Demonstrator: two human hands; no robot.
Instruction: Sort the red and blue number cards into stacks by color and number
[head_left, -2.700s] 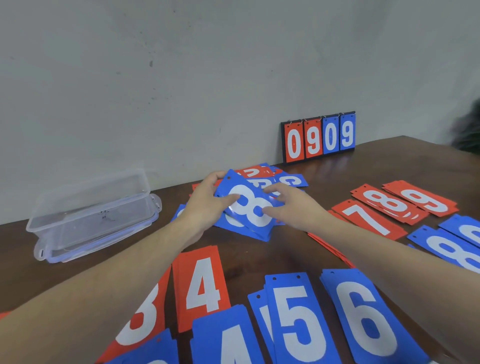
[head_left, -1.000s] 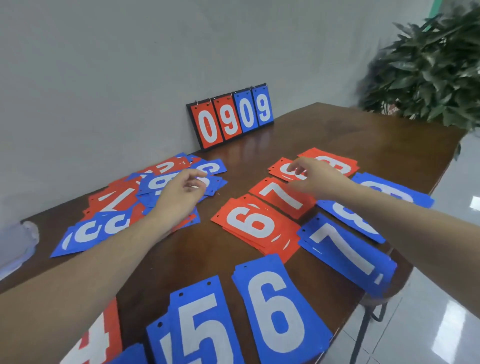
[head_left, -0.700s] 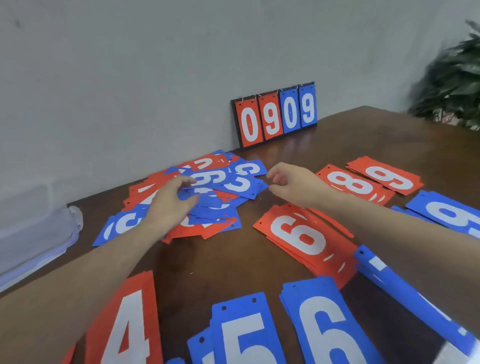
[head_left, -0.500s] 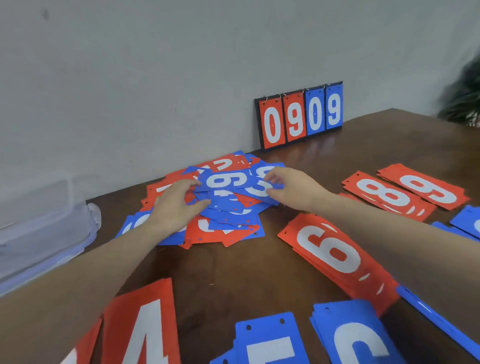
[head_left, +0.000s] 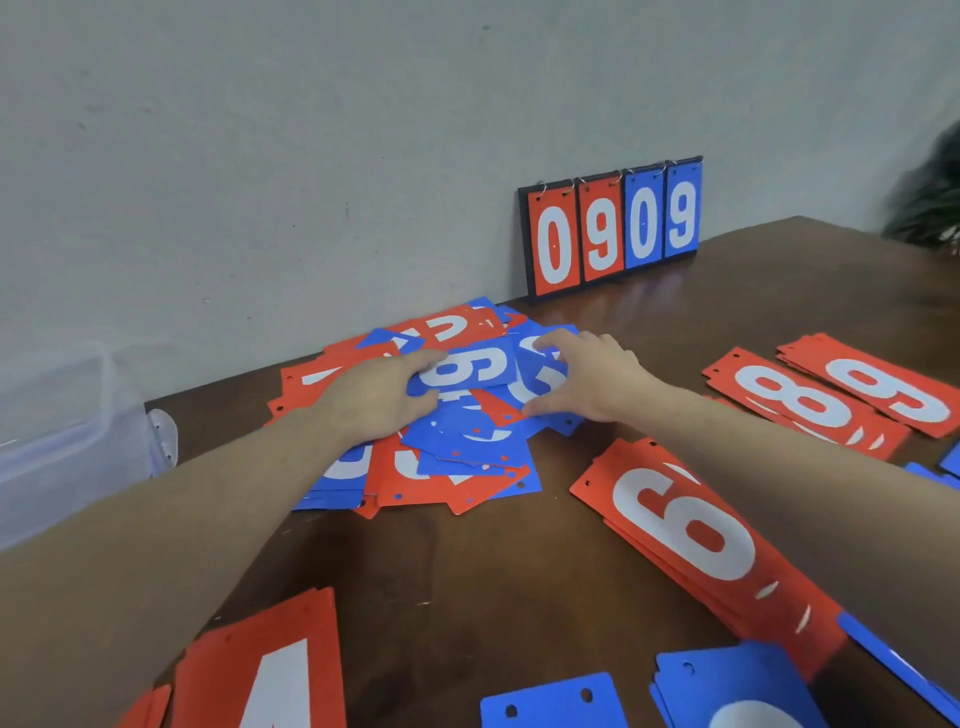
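Number cards lay in two conditions across the brown surface (head_left: 519, 571) — some already sorted, many not. Sorted stacks showed to the right and near: a red 6 stack (head_left: 691, 530), a red 8 stack (head_left: 800, 402) and, beside it, a red stack (head_left: 883, 387) reading 6 or 9, a red 4 stack (head_left: 270, 675) at the lower left, and blue stacks (head_left: 737, 691) cut off at the bottom edge. By my judgement the job was somewhere past its middle, since a jumbled pile (head_left: 441, 415) of red and blue cards sat unsorted near the wall.

The left hand (head_left: 379, 400) rested on that pile, its fingers (head_left: 423, 358) loosely bent and touching the edge of a blue card (head_left: 465, 366) marked 6 or 9 — whether it pinched the card I cannot tell. The right hand (head_left: 592, 379) was spread over a neighbouring blue card (head_left: 540, 376), thumb low, fingers arched on top, pressing rather than clearly gripping.

The cards looked thin, stiff and glossy, with white numerals and two punched holes on a short edge. A scoreboard (head_left: 613, 228) reading 0909 stood against the wall; a clear plastic box (head_left: 67, 436) sat at the left.
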